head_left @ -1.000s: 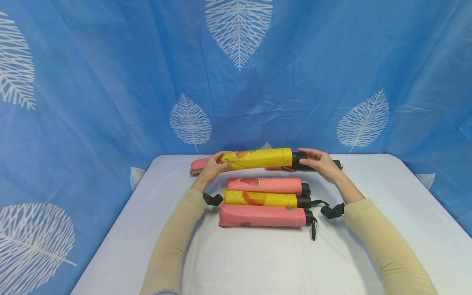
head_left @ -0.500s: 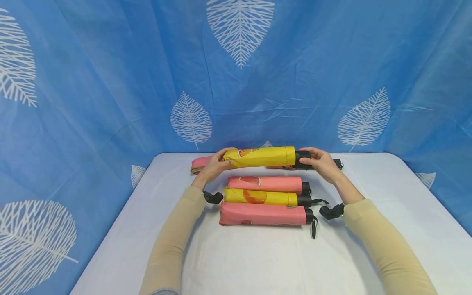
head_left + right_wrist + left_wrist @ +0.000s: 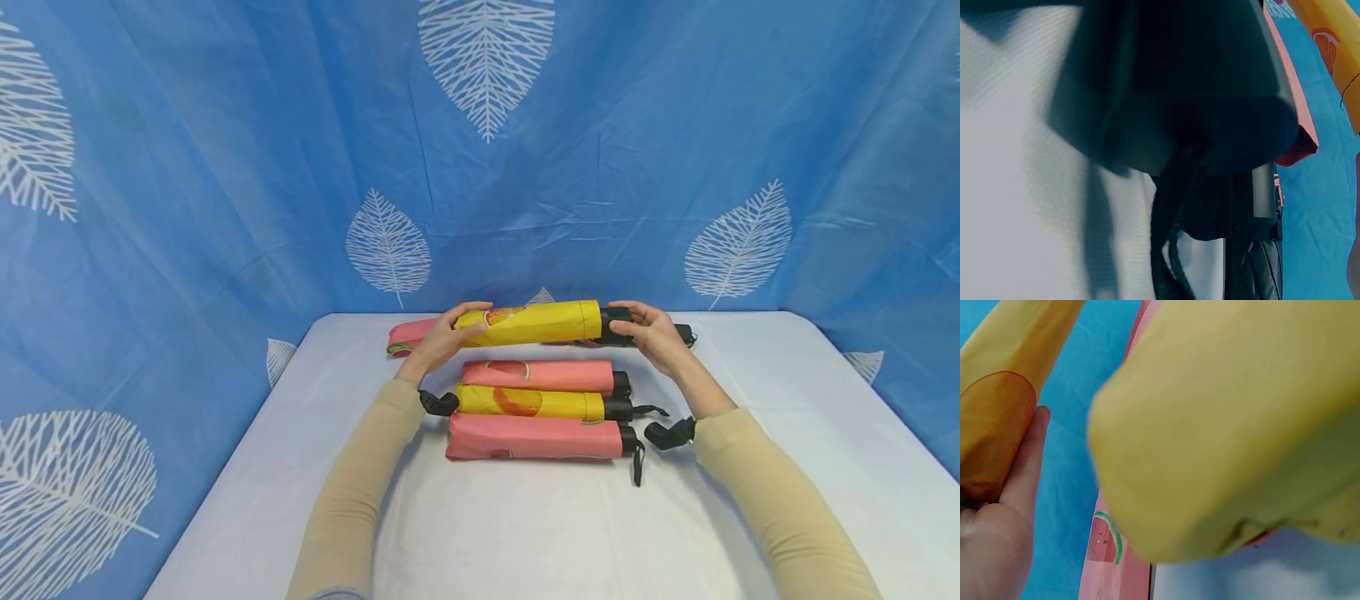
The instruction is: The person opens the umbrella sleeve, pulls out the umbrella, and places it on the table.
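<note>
Our left hand (image 3: 442, 340) crept inward, gripping the yellow umbrella (image 3: 543, 323) together with our right hand (image 3: 657, 335), so let's keep it level.

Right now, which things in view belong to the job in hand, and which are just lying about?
In the job:
held yellow umbrella
left grip, holding it
right grip, holding its black handle

Apparently just lying about:
front pink umbrella
middle yellow umbrella
far pink umbrella of that row
back-left pink end
back-right black end
</note>
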The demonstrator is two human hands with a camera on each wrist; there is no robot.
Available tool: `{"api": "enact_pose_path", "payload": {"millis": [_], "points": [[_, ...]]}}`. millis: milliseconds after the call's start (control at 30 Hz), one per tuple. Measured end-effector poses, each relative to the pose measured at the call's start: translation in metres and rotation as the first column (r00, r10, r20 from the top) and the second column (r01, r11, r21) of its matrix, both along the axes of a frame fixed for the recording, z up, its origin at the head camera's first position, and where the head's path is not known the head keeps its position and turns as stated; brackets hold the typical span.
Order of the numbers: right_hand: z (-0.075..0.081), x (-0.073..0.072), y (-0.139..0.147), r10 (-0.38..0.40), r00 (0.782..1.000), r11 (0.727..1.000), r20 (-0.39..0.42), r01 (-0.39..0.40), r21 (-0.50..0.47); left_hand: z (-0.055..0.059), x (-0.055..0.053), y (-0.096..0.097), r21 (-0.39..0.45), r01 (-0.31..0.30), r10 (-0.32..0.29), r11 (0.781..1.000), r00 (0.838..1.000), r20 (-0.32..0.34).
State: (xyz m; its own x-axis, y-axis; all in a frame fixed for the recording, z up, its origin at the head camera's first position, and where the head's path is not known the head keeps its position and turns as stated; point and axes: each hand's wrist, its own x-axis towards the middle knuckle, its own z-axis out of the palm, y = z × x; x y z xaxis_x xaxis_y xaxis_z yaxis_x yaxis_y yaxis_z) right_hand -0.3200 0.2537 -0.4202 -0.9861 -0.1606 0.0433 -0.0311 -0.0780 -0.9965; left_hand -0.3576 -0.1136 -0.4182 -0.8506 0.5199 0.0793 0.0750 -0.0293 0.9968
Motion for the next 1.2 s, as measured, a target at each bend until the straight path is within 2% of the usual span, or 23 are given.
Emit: {"api": "enact_pose_path", "payload": {"millis": [200, 400, 667, 833, 1067, 1200], "points": [[-0.002, 0.0, 0.001, -0.013, 1.0, 1.0, 0.005, 0.013, -0.024, -0.002, -0.001, 0.0, -0.031, -0.025, 0.023, 0.999, 0.999, -0.043], [-0.003, 0.003, 0.005, -0.019, 1.0, 0.995, 0.011, 0.02, -0.1, 0.0, -0.001, -0.008, -0.052, -0.042, 0.039, 0.998, 0.998, -0.057], [-0.003, 0.007, 0.021, -0.005, 1.0, 0.983, -0.019, 0.002, -0.182, 0.004, -0.001, -0.027, -0.072, -0.094, 0.095, 0.993, 0.995, 0.004], [-0.002, 0.008, 0.031, -0.017, 0.999, 0.979, -0.039, 0.008, -0.206, 0.006, -0.001, -0.039, -0.085, -0.143, 0.144, 0.986, 0.99, 0.005], [-0.005, 0.013, 0.042, -0.003, 0.999, 0.978, -0.042, -0.006, -0.21, 0.004, 0.003, -0.061, -0.09, -0.172, 0.176, 0.981, 0.984, 0.034], [-0.007, 0.014, 0.052, -0.025, 0.998, 0.979, -0.05, 0.014, -0.203, 0.003, 0.004, -0.076, -0.101, -0.212, 0.215, 0.972, 0.976, 0.017]]}}
